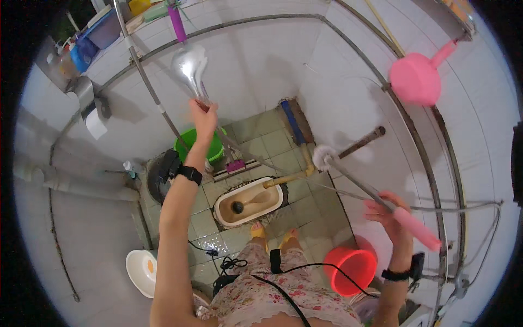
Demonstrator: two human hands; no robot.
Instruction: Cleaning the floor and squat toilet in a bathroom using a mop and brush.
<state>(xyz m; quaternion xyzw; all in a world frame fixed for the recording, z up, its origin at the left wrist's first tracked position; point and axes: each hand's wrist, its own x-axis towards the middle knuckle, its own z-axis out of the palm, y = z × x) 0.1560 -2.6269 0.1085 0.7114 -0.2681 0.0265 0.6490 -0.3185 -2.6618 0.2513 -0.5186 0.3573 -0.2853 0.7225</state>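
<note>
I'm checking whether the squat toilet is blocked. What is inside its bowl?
Inside the squat toilet, a dark round plunger head sits over the drain end, its handle lying along the brownish basin. The drain opening is covered by it, so it cannot be seen.

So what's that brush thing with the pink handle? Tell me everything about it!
The toilet brush has a thick pink handle, a thin grey shaft and a round head of white bristles. It looks like plastic. The right hand grips it where shaft meets handle. It is held up in the air, slanting, with the bristle head pointing up and to the left, close to the white tiled wall, and the pink end sticking out lower right.
</note>
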